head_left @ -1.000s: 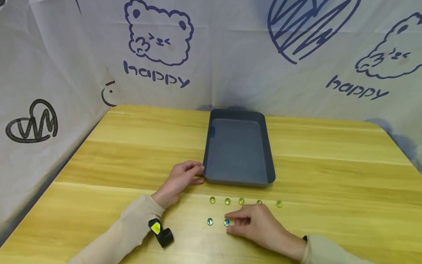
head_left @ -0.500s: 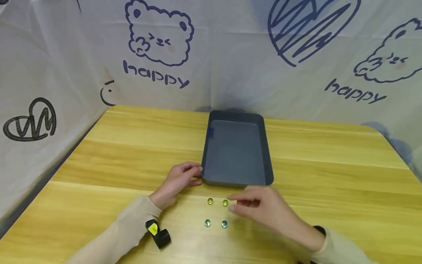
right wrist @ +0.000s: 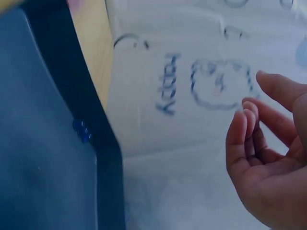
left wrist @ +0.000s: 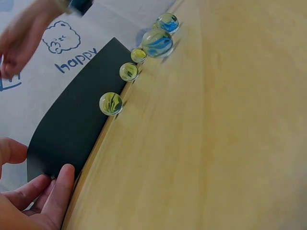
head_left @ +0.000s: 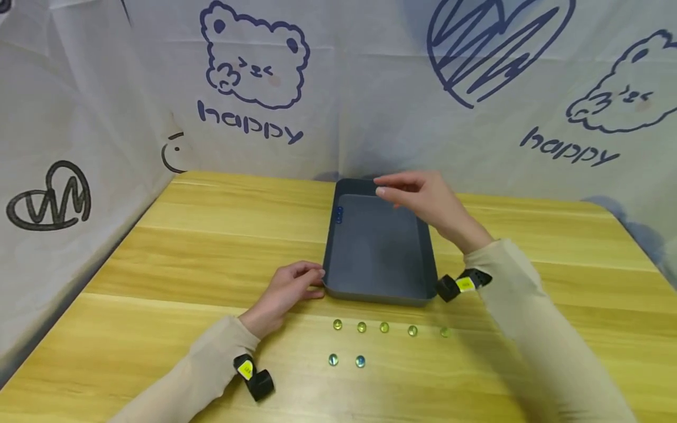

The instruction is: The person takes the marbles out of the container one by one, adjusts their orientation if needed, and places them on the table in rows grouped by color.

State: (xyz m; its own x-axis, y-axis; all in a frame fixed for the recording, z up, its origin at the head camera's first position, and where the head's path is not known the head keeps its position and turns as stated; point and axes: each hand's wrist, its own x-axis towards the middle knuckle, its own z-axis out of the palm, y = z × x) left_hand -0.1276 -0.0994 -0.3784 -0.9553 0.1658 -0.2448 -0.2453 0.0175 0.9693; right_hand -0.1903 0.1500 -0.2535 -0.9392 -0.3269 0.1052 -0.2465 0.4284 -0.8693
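Observation:
The grey rectangular tray (head_left: 378, 247) lies on the table with dark blue marbles (head_left: 339, 214) in a short row along its left wall. My left hand (head_left: 282, 294) touches the outside of the tray's near left corner. In the left wrist view its fingertips (left wrist: 66, 175) lie against the dark outer wall. My right hand (head_left: 420, 197) is over the tray's far right part, its fingers loosely bent with nothing between them; the right wrist view shows a gap between thumb and fingers. Several yellow-green marbles (head_left: 384, 327) form a row in front of the tray, and two blue-swirled marbles (head_left: 360, 361) lie nearer.
The wooden table (head_left: 201, 235) meets a white cloth backdrop (head_left: 370, 117) with bear drawings and writing. Each sleeve carries a black wrist camera, the left one (head_left: 259, 385) close above the table and the right one (head_left: 448, 288) beside the tray's near right corner.
From the blue-swirled marbles, my right hand has passed over the yellow-green row and up above the tray's far end. The left hand stays at the corner; the marbles lie as before.

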